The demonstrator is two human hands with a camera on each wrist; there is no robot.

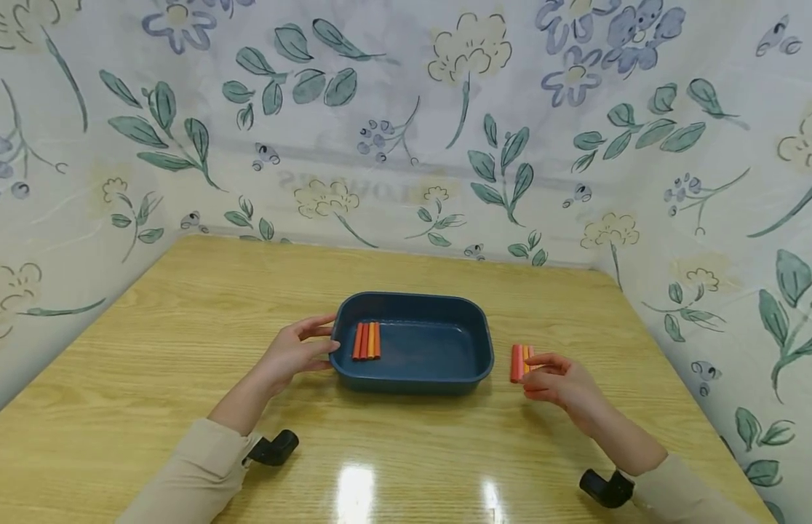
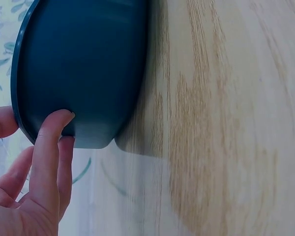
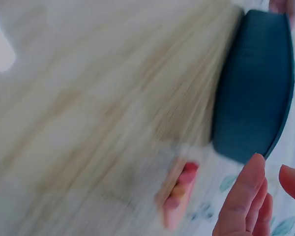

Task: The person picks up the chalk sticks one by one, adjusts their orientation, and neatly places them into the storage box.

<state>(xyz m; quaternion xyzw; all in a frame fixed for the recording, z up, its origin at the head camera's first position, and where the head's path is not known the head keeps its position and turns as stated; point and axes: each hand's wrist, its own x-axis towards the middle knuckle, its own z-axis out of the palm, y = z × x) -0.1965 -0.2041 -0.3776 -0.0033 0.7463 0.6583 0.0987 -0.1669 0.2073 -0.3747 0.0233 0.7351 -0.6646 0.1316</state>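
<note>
A dark blue rectangular tub [image 1: 419, 387] with rounded corners stands on the table. My left hand [image 1: 305, 346] grips its left end, thumb over the rim and the other fingers against the outer wall, as the left wrist view shows from below. Inside the tub, at the left, several short red and orange sticks [image 1: 366, 341] lie side by side. To the right of the tub, a second row of red, orange and pink sticks [image 1: 518, 364] lies on the table. Over that row hovers my right hand [image 1: 563, 382], fingers bent a little and apart from the sticks [image 3: 179, 189] in the right wrist view.
The wood-grain table [image 1: 203, 298] is bordered at the back and sides by a floral curtain [image 1: 406, 131]. Black wrist mounts [image 1: 275, 447] show below both hands. Bright reflections lie on the table's near part.
</note>
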